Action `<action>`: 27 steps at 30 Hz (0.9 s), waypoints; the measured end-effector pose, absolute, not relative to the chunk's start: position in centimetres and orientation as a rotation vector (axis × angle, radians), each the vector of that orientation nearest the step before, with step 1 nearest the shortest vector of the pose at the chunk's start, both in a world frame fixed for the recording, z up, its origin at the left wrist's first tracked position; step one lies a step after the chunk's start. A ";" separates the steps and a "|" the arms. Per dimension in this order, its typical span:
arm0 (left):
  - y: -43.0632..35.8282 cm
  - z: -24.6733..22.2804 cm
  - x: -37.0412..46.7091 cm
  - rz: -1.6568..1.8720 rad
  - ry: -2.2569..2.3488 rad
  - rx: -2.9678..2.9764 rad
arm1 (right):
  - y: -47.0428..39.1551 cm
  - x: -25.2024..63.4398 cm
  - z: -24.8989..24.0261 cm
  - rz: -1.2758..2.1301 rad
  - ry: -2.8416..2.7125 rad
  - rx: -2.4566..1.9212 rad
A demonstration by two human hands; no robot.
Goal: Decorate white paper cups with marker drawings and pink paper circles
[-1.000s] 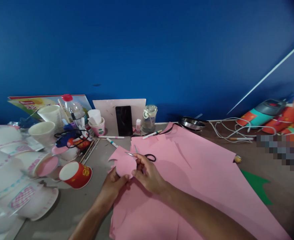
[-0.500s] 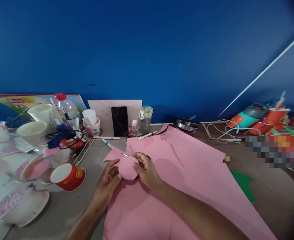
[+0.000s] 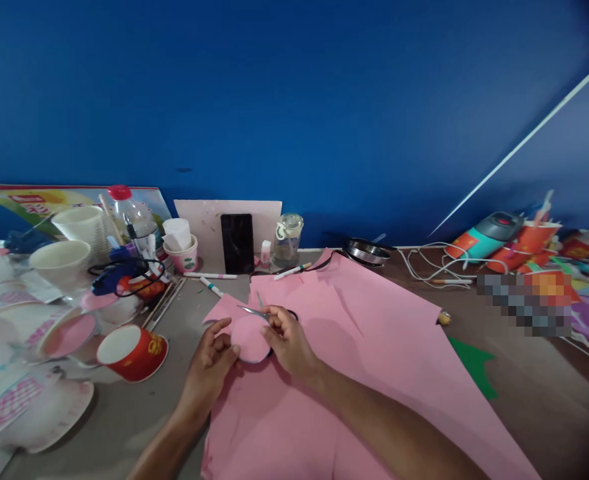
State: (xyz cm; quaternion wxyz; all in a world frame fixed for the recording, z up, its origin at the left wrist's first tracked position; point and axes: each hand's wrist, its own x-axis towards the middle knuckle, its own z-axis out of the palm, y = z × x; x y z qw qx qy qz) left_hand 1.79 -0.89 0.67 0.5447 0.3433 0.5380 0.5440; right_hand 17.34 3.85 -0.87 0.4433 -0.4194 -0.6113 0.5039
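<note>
A round pink paper piece (image 3: 251, 339) is between my two hands, above large pink sheets (image 3: 364, 373). My left hand (image 3: 213, 353) pinches its left edge between thumb and fingers. At its right edge is my right hand (image 3: 289, 341), fingers closed round scissors (image 3: 252, 311). The blades stick out to the left above the circle, slightly apart, and a dark handle loop shows behind the fingers. A dark edge shows under the circle's lower right; what it belongs to is hidden.
A red paper cup (image 3: 133, 353) lies tipped on the left, beside white cups and plates. Behind stand a black phone (image 3: 237, 243), a glass jar (image 3: 288, 241) and markers. A pan-like metal item (image 3: 367, 252), white cables and green paper (image 3: 474, 365) are to the right.
The whole view has shifted slightly, moving most things a little left. My right hand's fingers have shifted a little on the scissors, and more of the handle loop shows.
</note>
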 end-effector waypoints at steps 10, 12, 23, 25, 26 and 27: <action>-0.9 -0.5 1.0 1.346 1.197 0.876 | 4.1 17.3 -1.5 1.171 -1.413 -1.047; -1.0 -0.9 0.9 1.311 1.171 0.866 | 3.6 16.9 -1.4 1.187 -1.416 -1.037; -0.6 -1.4 0.8 1.365 1.269 0.611 | 4.4 18.5 -0.3 0.497 -2.000 -1.401; -0.5 -1.4 0.7 1.387 1.279 0.605 | 4.6 18.7 -0.3 0.360 -2.163 -1.528; -0.5 -1.3 0.7 1.390 1.283 0.613 | 4.6 18.7 -0.3 0.323 -2.226 -1.567; -0.5 -1.3 0.7 1.387 1.288 0.625 | 4.5 18.7 -0.2 0.297 -2.272 -1.595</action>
